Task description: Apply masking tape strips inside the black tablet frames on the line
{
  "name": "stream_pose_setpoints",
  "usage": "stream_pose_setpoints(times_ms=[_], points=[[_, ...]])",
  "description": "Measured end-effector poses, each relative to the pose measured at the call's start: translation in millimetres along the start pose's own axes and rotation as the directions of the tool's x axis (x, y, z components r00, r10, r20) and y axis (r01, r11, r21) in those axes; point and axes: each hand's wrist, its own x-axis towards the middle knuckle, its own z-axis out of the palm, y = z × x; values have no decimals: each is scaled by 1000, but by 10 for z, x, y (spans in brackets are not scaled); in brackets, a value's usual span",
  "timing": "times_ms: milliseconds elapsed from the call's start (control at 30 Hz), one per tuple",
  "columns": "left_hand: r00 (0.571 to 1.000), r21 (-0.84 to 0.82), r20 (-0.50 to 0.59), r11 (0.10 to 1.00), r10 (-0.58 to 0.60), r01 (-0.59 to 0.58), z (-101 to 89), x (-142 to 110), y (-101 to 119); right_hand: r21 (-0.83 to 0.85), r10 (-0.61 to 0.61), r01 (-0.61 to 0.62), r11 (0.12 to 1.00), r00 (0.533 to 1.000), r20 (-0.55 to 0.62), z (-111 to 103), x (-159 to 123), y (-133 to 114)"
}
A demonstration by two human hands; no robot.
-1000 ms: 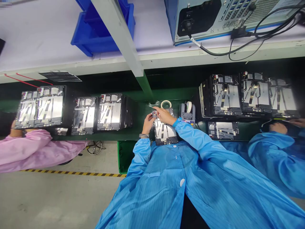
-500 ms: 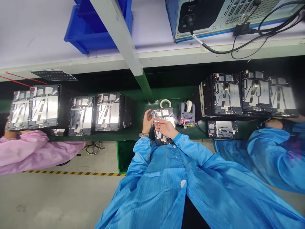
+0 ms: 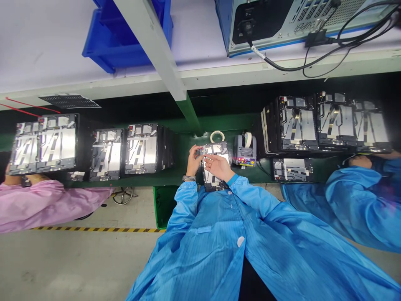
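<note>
An open tablet-like device (image 3: 216,148) lies back-up on the green bench in front of me, showing silver shielding and black ribbon cables. My left hand (image 3: 194,159) grips its left upper edge, fingers curled around it. My right hand (image 3: 218,166) rests on top of the device with fingers stretched toward its upper left corner, pressing there. Whether it holds anything small I cannot make out.
A tape roll (image 3: 218,136) and a tape dispenser (image 3: 244,149) stand just behind the device. Stacks of similar devices sit at left (image 3: 142,147) and right (image 3: 297,123). Another person in a pink sleeve (image 3: 46,202) works at left, one in blue (image 3: 360,196) at right.
My right hand drew back from the device's top edge onto its middle, then shifted its fingers up toward the left corner. My left hand stayed on the left edge.
</note>
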Motion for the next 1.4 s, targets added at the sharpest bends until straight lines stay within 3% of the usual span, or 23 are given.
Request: stream_pose_setpoints(times_ms=[200,433,533,600,633,667,700,733,800,833,867,933,1000,1100,1167,1267,1400], points=[[998,113,29,991,62,-65,-37,8,-32,99,33,-33,995,999,6,11,-7,3],[990,281,46,949,133,-140,-78,-3,7,123,74,-64,990,995,-74,50,18,-43],[989,301,57,942,136,-147,-94,6,-11,-44,130,-136,990,984,-119,24,-21,-46],[990,305,56,942,132,-143,-94,13,-29,-322,111,-154,934,983,-148,4,-69,-43],[990,306,54,941,133,-143,-91,16,-39,-509,38,-109,854,988,-149,0,-92,-47],[989,307,53,940,137,-146,-87,17,-48,-702,-81,-25,712,990,-117,0,-110,-57],[988,307,52,939,143,-152,-83,18,-56,-865,-216,71,496,975,-44,5,-123,-75],[987,306,52,939,151,-159,-81,17,-62,-964,-322,141,227,945,63,16,-128,-101],[985,306,53,936,165,-174,-89,15,-66,-942,-356,158,-296,897,262,46,-117,-167],[984,310,56,934,167,-176,-100,15,-62,-865,-307,134,-483,900,311,62,-104,-201],[985,315,63,933,163,-174,-115,16,-55,-783,-250,111,-612,912,325,76,-88,-233],[986,327,92,932,136,-159,-153,24,-31,-663,-162,93,-743,936,313,91,-55,-282],[986,329,125,933,109,-145,-185,39,0,-618,-128,104,-779,939,319,83,-25,-320],[983,328,134,930,128,-166,-194,74,47,-656,-157,129,-743,920,358,24,-9,-385],[979,332,127,923,158,-192,-178,111,82,-743,-275,123,-658,879,389,-51,-42,-436],[978,314,140,929,156,-194,-157,182,128,-873,-514,143,-467,759,399,-223,-197,-471],[990,162,95,979,107,-121,-151,184,106,-952,-695,135,-275,656,294,-558,-544,-349]])
